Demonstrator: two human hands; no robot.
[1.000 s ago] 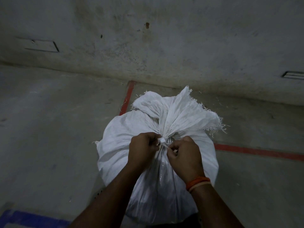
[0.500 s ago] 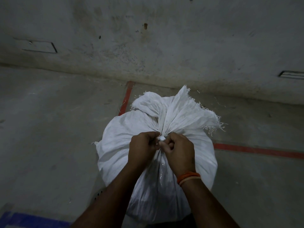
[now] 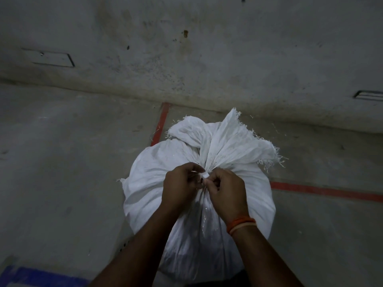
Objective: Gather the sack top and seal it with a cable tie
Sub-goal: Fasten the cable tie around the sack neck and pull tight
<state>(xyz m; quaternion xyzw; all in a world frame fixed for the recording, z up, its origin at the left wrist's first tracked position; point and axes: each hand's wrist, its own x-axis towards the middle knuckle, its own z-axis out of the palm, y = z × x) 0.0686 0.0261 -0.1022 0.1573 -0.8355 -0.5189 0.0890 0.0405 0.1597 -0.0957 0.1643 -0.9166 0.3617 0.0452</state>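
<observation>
Sack (image 3: 238, 183) neck: hands (image 3: 204, 188) still pinch tie head (image 3: 205, 175), closer.

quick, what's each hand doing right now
Left hand: closed, pinching the cable tie at the sack neck.
Right hand: closed, fingers curled at the same tie; exact grip hidden.

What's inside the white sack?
Cannot tell. The white sack bulges as if full, but its gathered top is cinched at the neck, where the left hand and right hand pinch a small white piece.
</observation>
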